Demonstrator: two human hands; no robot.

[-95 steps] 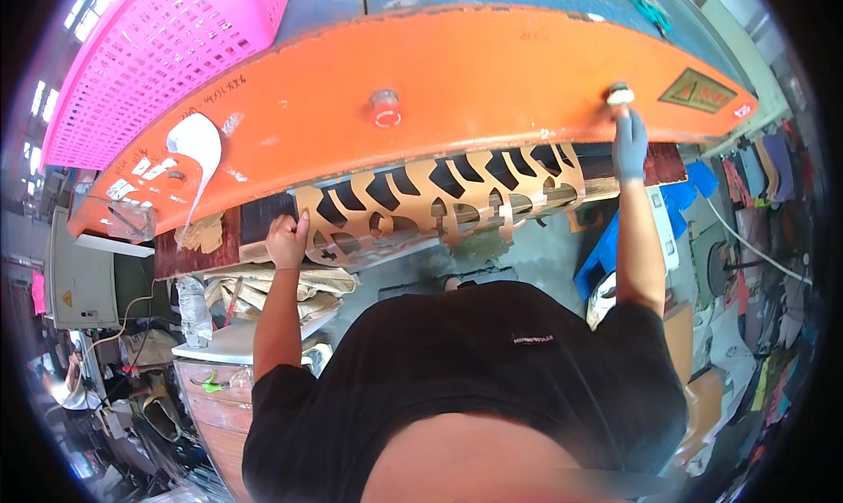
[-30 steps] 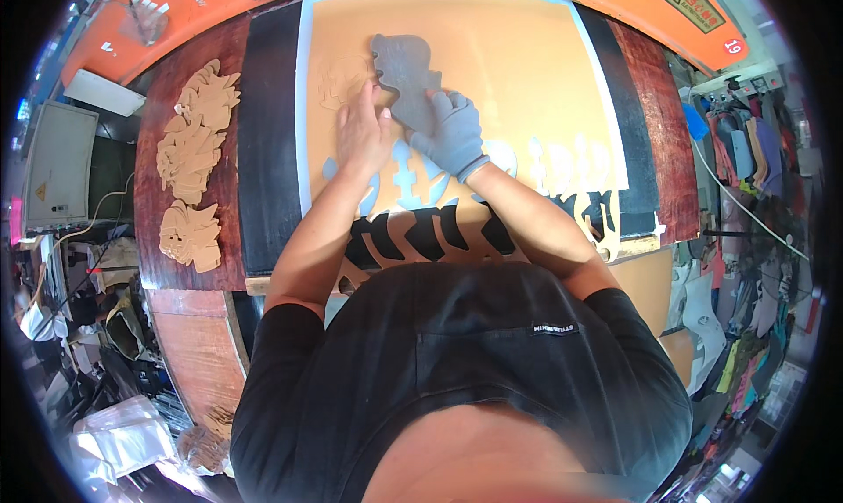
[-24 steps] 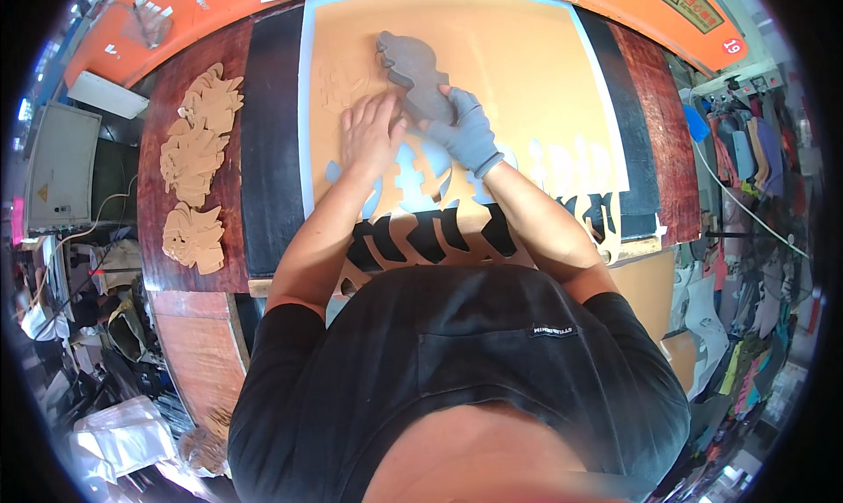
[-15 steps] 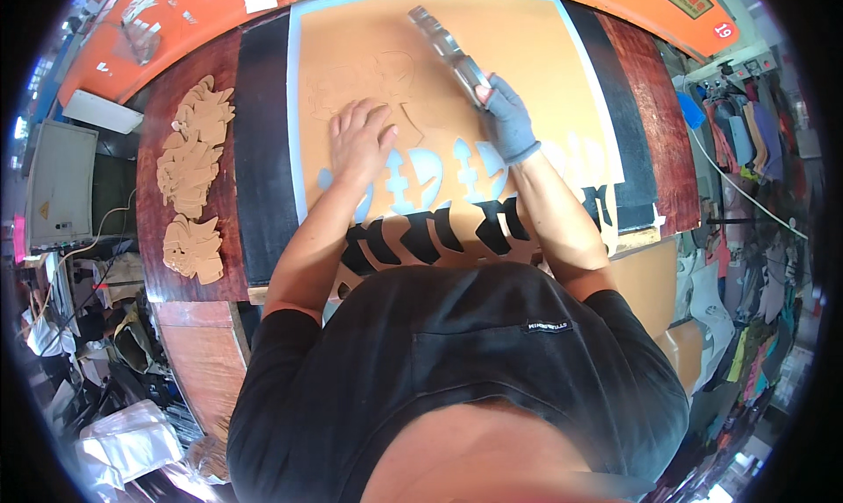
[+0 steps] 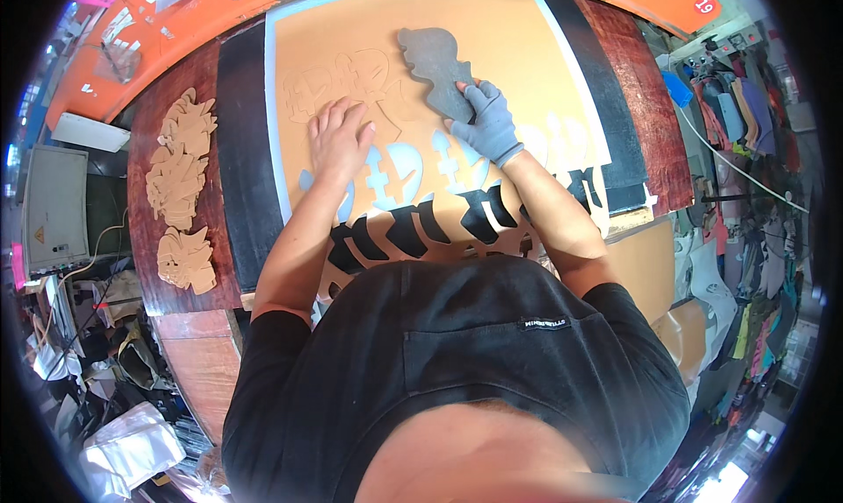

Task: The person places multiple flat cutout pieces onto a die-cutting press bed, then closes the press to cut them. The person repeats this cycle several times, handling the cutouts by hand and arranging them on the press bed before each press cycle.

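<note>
A tan sheet (image 5: pixel 505 42) is spread over the work surface, with cut-through holes along its near part and thin cut outlines (image 5: pixel 338 82) at its left. My left hand (image 5: pixel 341 141) is bare and rests on the sheet just below those outlines, fingers extended. In my gloved right hand (image 5: pixel 486 121) is a grey wavy-edged cutting die (image 5: pixel 435 68), gripped at its near right end. Its broad face shows over the middle of the sheet; whether it touches the sheet I cannot tell.
Piles of tan cut pieces (image 5: pixel 180 165) lie on the reddish board (image 5: pixel 140 240) at left. An orange machine beam (image 5: pixel 202 29) crosses the far side. Black strips (image 5: pixel 248 152) flank the sheet. Many coloured pieces hang at right (image 5: pixel 738 121).
The cutting die has turned from edge-on to showing its broad face, and my right hand has come slightly nearer. My left hand stays on the sheet; the view has shifted a little.
</note>
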